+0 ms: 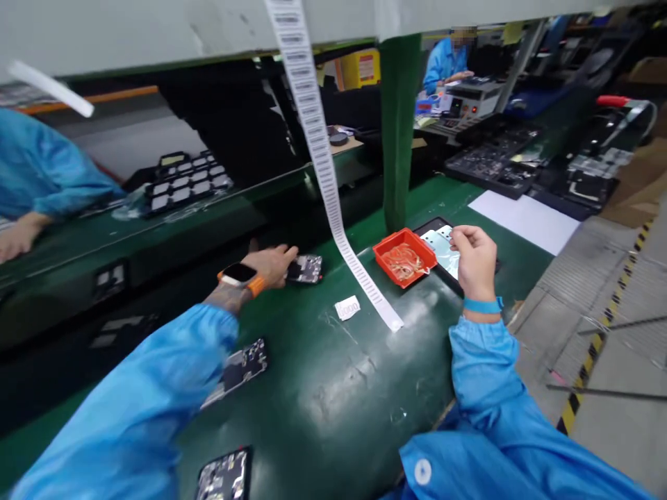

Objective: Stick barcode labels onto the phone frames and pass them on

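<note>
My left hand [271, 264], with a smartwatch on an orange strap, has its fingers around the near end of an opened phone [309, 269] that lies on the green bench and shows its circuit board. Over a dark tray [430, 225] with pale, glossy sheets [442, 248], the thumb and forefinger of my right hand [475, 258] are pinched together. Whatever is in that pinch is too small to tell. Just left of it stands an orange bin [405, 257] full of thin, light-coloured strips. Two more opened phones [244, 366] [225, 476] lie nearer to me.
A long strip of barcode labels [323, 156] hangs from the shelf down onto the bench. Near its end is a small printed paper [347, 307]. A green post [400, 132] rises behind the bin. White paper [525, 221] lies at right. Co-workers in blue sit across the line and far back.
</note>
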`<state>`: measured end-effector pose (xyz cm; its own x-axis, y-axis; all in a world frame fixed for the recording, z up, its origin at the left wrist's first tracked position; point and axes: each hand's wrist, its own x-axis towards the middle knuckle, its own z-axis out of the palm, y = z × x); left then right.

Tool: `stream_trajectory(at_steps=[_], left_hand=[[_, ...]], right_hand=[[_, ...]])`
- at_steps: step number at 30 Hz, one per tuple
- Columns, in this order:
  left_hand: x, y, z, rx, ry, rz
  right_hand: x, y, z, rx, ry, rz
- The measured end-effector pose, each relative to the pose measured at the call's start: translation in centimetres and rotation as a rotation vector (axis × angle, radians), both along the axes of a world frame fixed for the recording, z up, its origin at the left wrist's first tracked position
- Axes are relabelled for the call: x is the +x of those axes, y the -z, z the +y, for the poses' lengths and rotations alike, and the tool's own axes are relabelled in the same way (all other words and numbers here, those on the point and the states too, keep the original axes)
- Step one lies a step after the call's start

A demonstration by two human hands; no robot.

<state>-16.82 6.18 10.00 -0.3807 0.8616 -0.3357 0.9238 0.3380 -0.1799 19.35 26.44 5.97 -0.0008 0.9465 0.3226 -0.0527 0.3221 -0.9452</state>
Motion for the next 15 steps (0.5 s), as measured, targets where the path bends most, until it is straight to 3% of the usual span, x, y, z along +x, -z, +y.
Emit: stream_trajectory(at_steps=[3,6,10,15], left_hand=[[4.4,-1.3,-3.0,-0.104,0.18,0.126],[8.4,-1.2,-5.1,-0.166,0.281,0.123],[11.6,-0.2,-5.5,-0.205,0.332,0.057],[13.1,0.5,-5.4,-0.23,0.285,0.01]], right_hand=[[4.7,1.0,1.1,0.01,0.063,-0.186],[7.3,2.5,1.8,-0.045,0.018,-0.321],[4.8,4.3,2.4,-0.017,-0.232,-0.487],[0.5,5.1,3.0,0.073,-0.336,-0.544]])
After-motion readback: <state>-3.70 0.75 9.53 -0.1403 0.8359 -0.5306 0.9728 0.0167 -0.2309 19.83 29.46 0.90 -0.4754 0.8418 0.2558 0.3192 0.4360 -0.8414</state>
